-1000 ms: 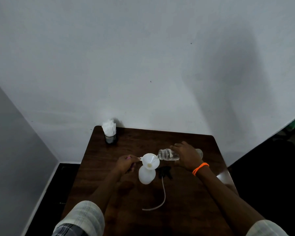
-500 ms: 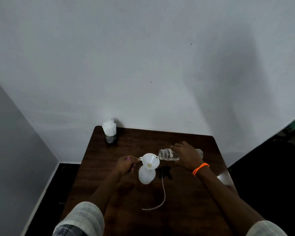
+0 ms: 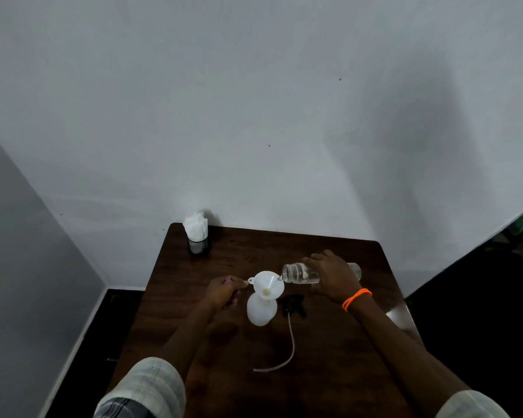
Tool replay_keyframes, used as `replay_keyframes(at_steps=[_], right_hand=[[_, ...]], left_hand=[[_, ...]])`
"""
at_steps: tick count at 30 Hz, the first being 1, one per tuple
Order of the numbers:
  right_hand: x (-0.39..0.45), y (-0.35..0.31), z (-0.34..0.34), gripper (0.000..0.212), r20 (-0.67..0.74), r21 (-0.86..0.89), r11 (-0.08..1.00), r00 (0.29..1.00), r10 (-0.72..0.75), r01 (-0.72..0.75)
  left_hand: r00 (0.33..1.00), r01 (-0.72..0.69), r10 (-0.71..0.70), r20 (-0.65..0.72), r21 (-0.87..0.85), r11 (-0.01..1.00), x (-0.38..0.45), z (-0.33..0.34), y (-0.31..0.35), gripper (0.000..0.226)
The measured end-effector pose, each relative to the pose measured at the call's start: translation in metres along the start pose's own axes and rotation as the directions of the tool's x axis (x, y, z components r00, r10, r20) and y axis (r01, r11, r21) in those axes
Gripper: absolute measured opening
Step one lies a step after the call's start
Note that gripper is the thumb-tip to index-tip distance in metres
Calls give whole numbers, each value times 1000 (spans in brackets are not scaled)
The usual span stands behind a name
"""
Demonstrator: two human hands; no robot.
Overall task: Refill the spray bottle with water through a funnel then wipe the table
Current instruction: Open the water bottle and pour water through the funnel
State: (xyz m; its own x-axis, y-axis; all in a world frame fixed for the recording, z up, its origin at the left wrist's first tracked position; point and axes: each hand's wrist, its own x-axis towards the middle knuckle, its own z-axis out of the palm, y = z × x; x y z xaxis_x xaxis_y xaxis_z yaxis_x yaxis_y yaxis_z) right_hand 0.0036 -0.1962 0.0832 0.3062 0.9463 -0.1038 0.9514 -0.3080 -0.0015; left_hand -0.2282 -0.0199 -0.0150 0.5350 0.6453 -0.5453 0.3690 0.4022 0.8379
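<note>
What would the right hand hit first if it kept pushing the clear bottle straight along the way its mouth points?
The right hand grips the clear bottle, mouth pointing left. First contact would be the funnel rim on the spray bottle; the mouth already looks at or just over it, though depth is unclear.

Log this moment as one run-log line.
step: pouring | right hand: holds tipped clear bottle at funnel | left hand: pinches funnel tab | spray bottle: upright | wipe: pending
</note>
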Motion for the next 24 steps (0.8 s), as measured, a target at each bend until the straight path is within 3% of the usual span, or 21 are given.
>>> replay_keyframes(at_steps=[24], right_hand=[[5,-3,-3,70,18,11,1000,1000,1,-1]], left_hand=[[1000,-5,5,2,19,1000,-2,1,1,21]])
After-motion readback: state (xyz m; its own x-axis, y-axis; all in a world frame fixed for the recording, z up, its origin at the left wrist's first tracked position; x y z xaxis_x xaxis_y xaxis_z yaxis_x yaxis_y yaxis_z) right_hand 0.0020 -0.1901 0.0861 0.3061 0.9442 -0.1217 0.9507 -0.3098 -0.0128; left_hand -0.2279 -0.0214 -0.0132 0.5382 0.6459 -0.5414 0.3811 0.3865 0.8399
